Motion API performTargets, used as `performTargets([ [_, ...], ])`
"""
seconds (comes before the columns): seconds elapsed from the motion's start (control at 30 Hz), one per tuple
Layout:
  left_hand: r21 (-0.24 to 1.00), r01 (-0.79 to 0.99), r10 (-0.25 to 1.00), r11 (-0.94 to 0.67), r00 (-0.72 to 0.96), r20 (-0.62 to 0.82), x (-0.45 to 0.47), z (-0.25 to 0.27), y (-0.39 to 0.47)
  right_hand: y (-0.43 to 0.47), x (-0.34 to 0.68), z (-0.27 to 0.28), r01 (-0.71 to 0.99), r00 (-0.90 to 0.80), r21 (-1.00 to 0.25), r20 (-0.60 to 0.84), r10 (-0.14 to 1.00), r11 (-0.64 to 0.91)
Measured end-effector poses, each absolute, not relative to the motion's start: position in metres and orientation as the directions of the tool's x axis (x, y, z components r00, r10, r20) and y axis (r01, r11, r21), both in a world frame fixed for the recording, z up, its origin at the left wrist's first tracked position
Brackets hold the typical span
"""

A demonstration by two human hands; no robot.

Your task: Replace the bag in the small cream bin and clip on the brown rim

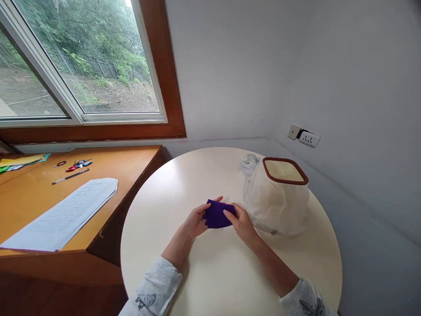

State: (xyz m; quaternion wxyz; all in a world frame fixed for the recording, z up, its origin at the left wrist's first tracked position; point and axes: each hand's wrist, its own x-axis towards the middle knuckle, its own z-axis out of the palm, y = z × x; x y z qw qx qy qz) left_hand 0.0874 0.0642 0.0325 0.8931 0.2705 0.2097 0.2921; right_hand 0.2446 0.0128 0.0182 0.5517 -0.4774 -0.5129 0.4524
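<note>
Between my two hands is a piece of dark purple cloth (217, 216), gathered into a small rough rectangle above the round table (158, 210). My left hand (196, 220) grips its left edge, thumb on top and fingers partly behind it. On the right side, my right hand (241, 221) pinches the cloth with the thumb pressed on its front face. Just beyond my right hand stands a waste bin (285, 180) with a brown square rim, wrapped in a whitish translucent plastic bag (276, 210).
Crumpled clear plastic (250, 163) lies behind the bin. An orange wooden desk (138, 162) at left carries sheets of paper (72, 210), a pen (70, 176) and small keys (79, 164). A window (98, 57) and a wall socket (309, 138) are behind.
</note>
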Motion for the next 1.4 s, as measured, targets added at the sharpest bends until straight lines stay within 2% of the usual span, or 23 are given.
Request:
performTargets([
  [0.17,0.631,-0.463,0.724,0.623,0.648,-0.239,0.088,0.029,0.072,-0.009,0.255,0.029,0.105,0.082,-0.985,0.148,0.986,0.139],
  [0.3,0.643,-0.516,0.804,0.567,0.515,-0.297,0.087,0.02,0.08,-0.036,0.276,0.037,0.194,-0.006,-0.978,0.074,0.997,0.074],
  [0.37,0.641,-0.536,0.825,0.549,0.471,-0.313,0.085,0.017,0.083,-0.051,0.29,0.037,0.308,0.017,-0.951,0.041,0.999,0.034],
  [0.53,0.656,-0.541,0.844,0.526,0.426,-0.326,0.084,0.015,0.086,-0.087,0.335,0.021,0.665,0.245,-0.735,0.044,0.968,-0.135],
  [0.67,0.675,-0.536,0.856,0.507,0.405,-0.321,0.085,0.017,0.085,-0.106,0.376,0.007,0.804,0.378,-0.527,0.093,0.921,-0.276],
  [0.8,0.716,-0.528,0.884,0.457,0.356,-0.303,0.083,0.018,0.085,-0.112,0.398,0.011,0.874,0.431,-0.373,0.295,0.853,-0.313],
  [0.9,0.764,-0.516,0.919,0.387,0.287,-0.272,0.078,0.018,0.086,-0.107,0.389,0.025,0.903,0.387,-0.368,0.468,0.794,-0.223],
  [1.03,0.83,-0.489,0.963,0.268,0.162,-0.215,0.068,0.017,0.089,-0.081,0.346,0.046,0.882,0.197,-0.466,0.497,0.845,0.069],
  [1.1,0.856,-0.467,0.975,0.221,0.105,-0.194,0.063,0.015,0.092,-0.059,0.318,0.053,0.839,0.076,-0.513,0.441,0.894,0.182],
  [1.17,0.876,-0.444,0.982,0.19,0.063,-0.181,0.059,0.014,0.094,-0.033,0.291,0.054,0.825,-0.056,-0.502,0.383,0.922,0.259],
  [1.27,0.896,-0.415,0.986,0.159,0.028,-0.162,0.054,0.011,0.096,0.002,0.262,0.045,0.861,-0.193,-0.405,0.3,0.934,0.308],
  [1.4,0.915,-0.379,0.99,0.137,0.015,-0.142,0.053,0.008,0.097,0.025,0.246,0.021,0.909,-0.287,-0.297,0.06,0.956,0.292],
])
